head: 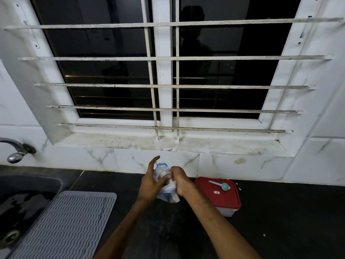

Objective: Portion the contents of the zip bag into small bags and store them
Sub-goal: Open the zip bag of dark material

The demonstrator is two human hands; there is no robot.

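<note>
- Mat [69,221], grey and ribbed, lies near-left on black counter [280,221].
- Zip bag [169,192] held above counter, long axis near upright, blue zip edge uppermost; left hand [149,184] and right hand [180,181] both grip it.
- Red-lidded box [220,200] carrying teal spoon [222,185] sits just right.

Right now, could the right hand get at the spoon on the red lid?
Probably yes. The spoon lies in the open on the lid, close to the right hand, with nothing between them. But that hand is gripping the zip bag, so it would have to let go first.
</note>
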